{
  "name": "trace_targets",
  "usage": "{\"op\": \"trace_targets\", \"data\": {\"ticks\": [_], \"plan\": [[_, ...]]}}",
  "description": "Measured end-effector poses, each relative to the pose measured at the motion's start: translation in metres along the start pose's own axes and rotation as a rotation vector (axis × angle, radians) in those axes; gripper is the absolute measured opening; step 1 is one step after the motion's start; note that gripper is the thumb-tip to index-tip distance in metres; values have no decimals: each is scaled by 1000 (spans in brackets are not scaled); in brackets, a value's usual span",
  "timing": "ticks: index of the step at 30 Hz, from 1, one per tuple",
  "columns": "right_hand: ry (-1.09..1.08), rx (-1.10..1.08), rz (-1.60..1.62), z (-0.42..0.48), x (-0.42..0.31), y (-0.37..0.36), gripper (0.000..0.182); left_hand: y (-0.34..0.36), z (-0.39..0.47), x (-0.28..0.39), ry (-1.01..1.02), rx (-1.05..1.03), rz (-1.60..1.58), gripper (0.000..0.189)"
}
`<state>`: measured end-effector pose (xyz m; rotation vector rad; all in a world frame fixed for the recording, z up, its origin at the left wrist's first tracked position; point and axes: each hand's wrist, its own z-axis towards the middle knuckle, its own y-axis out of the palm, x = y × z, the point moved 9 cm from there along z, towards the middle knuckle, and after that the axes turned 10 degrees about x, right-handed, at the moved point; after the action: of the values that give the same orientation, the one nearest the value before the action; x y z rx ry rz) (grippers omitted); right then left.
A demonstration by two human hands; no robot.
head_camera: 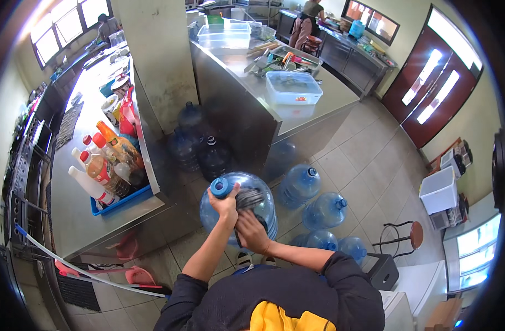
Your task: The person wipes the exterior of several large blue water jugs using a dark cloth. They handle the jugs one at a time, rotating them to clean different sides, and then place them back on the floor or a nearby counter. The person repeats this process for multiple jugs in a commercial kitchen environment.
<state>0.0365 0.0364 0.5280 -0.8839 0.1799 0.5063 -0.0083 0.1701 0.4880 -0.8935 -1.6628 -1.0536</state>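
A large blue plastic water jug [258, 178] stands upright on the floor in front of me. My left hand [224, 205] grips its neck, just below the blue capped mouth [220, 187]. Against the jug's shoulder, my right hand [251, 232] holds a dark grey striped cloth [250, 198], which bunches out past the fingertips and looks blurred. Part of the cloth is hidden beneath that hand. To the right stand more clear blue jugs [300, 186], among them one with a blue cap [325, 210].
Darker jugs [213, 155] sit between the steel counters. Bottles fill a blue tray [124, 202] on the left counter [74, 223]. A plastic box [294, 89] and utensils [281, 62] lie on the other. A stool [416, 235] stands right; a long-handled dustpan [140, 276] lies left. Two people work farther back.
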Motion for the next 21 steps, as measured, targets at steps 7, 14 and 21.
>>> {"op": "trace_targets", "data": {"ticks": [7, 14, 21], "plan": [[-198, -252, 6, -8, -30, 46, 45, -24, 14, -13, -63, 163, 52, 48], [-119, -45, 50, -1, -8, 4, 38, -45, 26, -7, -17, 190, -15, 46], [758, 369, 390, -5, 141, -48, 37, -27, -10, 36, -3, -215, -181, 39]]}}
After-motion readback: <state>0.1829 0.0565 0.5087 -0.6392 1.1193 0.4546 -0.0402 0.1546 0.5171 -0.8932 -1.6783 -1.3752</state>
